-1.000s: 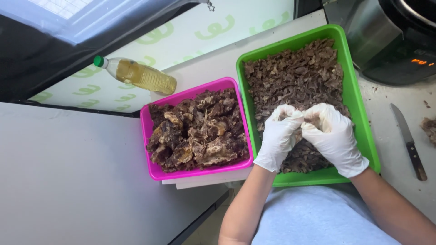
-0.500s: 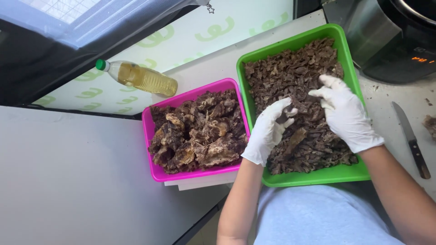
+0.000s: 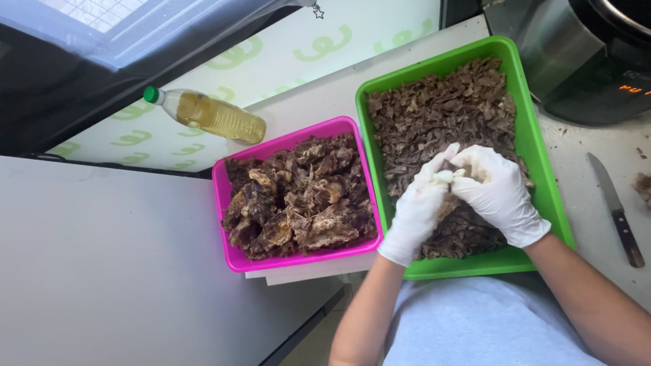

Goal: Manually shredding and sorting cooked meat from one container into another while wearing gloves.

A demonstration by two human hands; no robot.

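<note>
Both hands had come back together since the half-second-earlier frame, when they were spread apart over the green tray; now they met above its near half.

From the head view, my left hand [image 3: 419, 203] and right hand [image 3: 498, 193], both in white gloves, were touching at the fingertips, pinched together on a small pale scrap between them. What that scrap was I could not tell; it looked like a bit of the material or a fold of glove. Both hands were clenched around it, not flat.

Below them the green tray [image 3: 536, 146] held the small brown shredded pieces [image 3: 441, 108], spread across almost its whole floor. Just beside it, toward the left edge of the desk, the pink tray [image 3: 227, 203] carried the large brown chunks [image 3: 298, 203], heaped to the rim.

In my judgement, tearing well meant keeping the pull low over the green tray so bits dropped inside its walls, and working with fingertips rather than whole palms for even pieces.

Elsewhere, a bottle of yellow oil [image 3: 210, 115] lay on its side beyond the pink tray, a knife [image 3: 614, 207] rested near the desk's right edge, and a dark appliance [image 3: 597, 61] stood at the far right corner.
</note>
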